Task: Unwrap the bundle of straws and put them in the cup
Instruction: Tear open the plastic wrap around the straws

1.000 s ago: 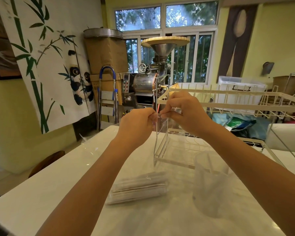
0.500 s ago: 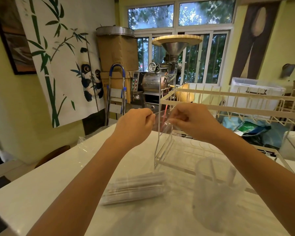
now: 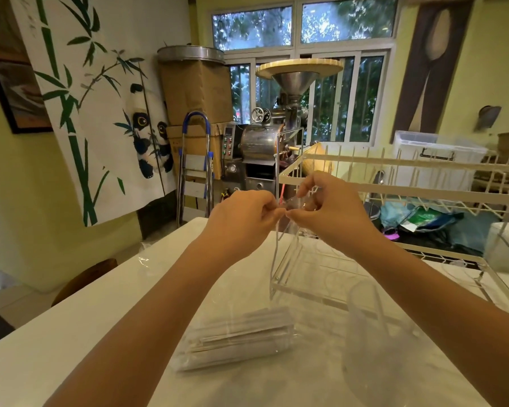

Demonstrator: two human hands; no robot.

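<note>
Both hands, left hand [image 3: 241, 218] and right hand [image 3: 329, 212], pinch one thin clear straw wrapper [image 3: 288, 205] above flat wrapped straws [image 3: 235, 339] and a see-through round cup [image 3: 376, 342].

A wrapped bundle of straws [image 3: 238, 336] lies flat on the white table [image 3: 71, 333], left of the clear cup [image 3: 376, 339], which stands upright. A clear wrapper [image 3: 291, 207] is pinched above, raised off the table.

Dim, yellowish room, backlit by windows [image 3: 303, 80]; edges warped, foreground soft.
</note>
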